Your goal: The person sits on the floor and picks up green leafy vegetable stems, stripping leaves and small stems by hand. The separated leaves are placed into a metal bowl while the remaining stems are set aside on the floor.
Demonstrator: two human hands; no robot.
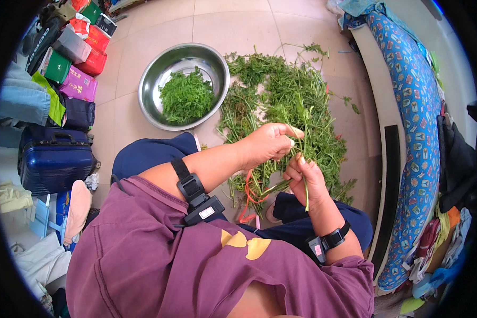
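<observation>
My right hand (308, 177) grips the thin green stems of a leafy herb sprig (301, 113), its fingertips pinched around them. Just up and left of it, my left hand (272, 144) has thumb and forefinger at the same sprig; whether they close on a stem is hard to see. Beneath and beyond both hands a large heap of feathery green herbs (310, 89) lies spread over the floor. A round stainless steel basin (144, 89) stands left of the heap, with a mound of leafy green tips (187, 95) in it. Red plastic ribbon (247, 194) lies among stems near my legs.
At the left stand a blue suitcase (57, 161), a purple bag (78, 83), red packages (97, 37) and folded clothes. A bed edge with a blue patterned cover (411, 119) runs along the right. Pale floor tiles (159, 24) show behind the basin.
</observation>
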